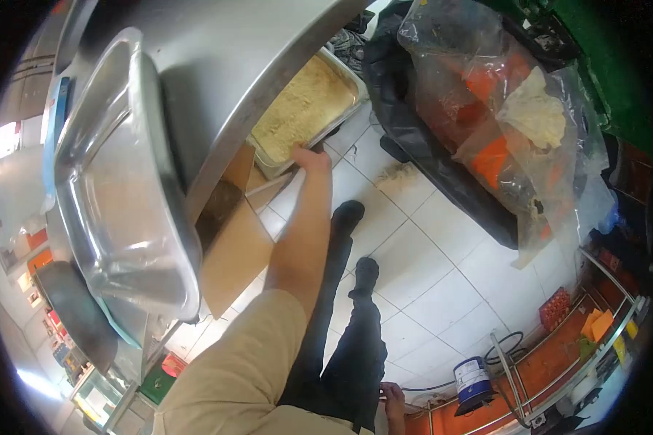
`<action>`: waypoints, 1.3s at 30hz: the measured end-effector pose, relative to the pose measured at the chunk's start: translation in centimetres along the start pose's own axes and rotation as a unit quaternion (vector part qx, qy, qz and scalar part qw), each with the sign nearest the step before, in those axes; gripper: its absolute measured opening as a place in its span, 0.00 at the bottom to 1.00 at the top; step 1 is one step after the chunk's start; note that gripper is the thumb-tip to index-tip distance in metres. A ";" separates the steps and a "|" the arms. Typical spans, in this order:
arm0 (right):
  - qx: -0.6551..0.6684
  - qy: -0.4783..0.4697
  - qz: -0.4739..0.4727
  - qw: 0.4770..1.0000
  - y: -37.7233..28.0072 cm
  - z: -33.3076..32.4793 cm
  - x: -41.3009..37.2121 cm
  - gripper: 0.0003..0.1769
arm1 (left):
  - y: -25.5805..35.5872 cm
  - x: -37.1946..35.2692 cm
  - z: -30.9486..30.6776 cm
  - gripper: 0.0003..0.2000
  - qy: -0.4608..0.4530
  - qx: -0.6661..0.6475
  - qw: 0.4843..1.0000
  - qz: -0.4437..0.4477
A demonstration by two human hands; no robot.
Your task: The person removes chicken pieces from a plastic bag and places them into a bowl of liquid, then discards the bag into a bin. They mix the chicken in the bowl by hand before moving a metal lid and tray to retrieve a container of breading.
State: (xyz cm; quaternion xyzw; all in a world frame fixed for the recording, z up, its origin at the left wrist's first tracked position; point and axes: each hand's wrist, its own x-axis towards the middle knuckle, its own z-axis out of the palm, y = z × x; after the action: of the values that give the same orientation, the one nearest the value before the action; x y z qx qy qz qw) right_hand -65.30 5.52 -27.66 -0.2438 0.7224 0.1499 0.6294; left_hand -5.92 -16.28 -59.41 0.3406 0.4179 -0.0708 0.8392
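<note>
My left hand (313,161) is closed on the near rim of a rectangular metal tray (357,93). A pale yellow, crumbly mass (301,105) fills the tray, which sits low, partly hidden under the steel table's edge. Beneath and beside the tray is an open cardboard box (232,257). My right hand (393,400) hangs low beside my body, partly cut off by the frame; its loosely bent fingers show nothing in them.
An empty steel pan (130,196) stands on the steel table (203,58) to the left. Black and clear plastic bags (479,109) lie on the tiled floor (442,254) ahead. At the lower right are a metal rack (515,384) and a blue-and-white tin (473,384).
</note>
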 end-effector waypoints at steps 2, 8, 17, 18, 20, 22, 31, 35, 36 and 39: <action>-0.017 -0.001 -0.009 1.000 -0.8 -0.1 -0.2 0.12 | 0.3 -1.5 -1.7 0.19 -0.027 -0.017 0.999 -0.006; 0.012 0.004 -0.024 1.000 0.3 -1.0 -1.1 0.12 | 1.4 -4.5 -5.2 0.21 -0.058 -0.049 0.995 -0.072; -0.043 0.021 -0.040 0.998 2.7 -4.2 0.3 0.13 | 2.3 -13.9 -21.0 0.18 0.026 0.034 0.989 -0.143; -0.044 0.023 -0.041 0.998 2.5 -4.3 0.1 0.13 | 3.1 -14.3 -25.2 0.18 -0.070 0.102 0.987 -0.104; -0.061 0.012 -0.054 0.997 2.8 -5.2 0.6 0.15 | 6.9 -16.9 -29.5 0.18 -0.125 0.125 0.977 -0.121; -0.084 -0.003 -0.067 0.994 2.7 -5.9 1.3 0.15 | 12.8 -21.6 -30.3 0.19 -0.063 0.112 0.974 -0.187; -0.171 -0.136 -0.275 0.936 -9.4 -2.7 1.9 0.22 | 36.3 -37.8 -35.8 0.22 -0.066 0.302 0.922 -0.234; 0.168 -0.305 -0.258 0.901 -14.7 1.5 -2.6 0.33 | 46.5 -38.7 -41.4 0.13 -0.097 0.416 0.885 -0.183; 0.144 -0.272 -0.218 0.926 -15.3 2.5 -5.6 0.32 | 48.7 -41.3 -37.6 0.11 -0.105 0.407 0.890 -0.178; 0.124 -0.286 -0.235 0.921 -13.4 3.8 -6.4 0.28 | 52.5 -39.1 -40.6 0.19 -0.171 0.453 0.860 -0.160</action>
State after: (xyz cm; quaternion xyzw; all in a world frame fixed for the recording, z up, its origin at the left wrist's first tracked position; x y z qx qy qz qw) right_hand -54.32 -2.70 -20.79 -0.2731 0.4464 -0.0300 0.8516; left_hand -36.37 42.63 -20.20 0.5945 0.2386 -0.4428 0.6273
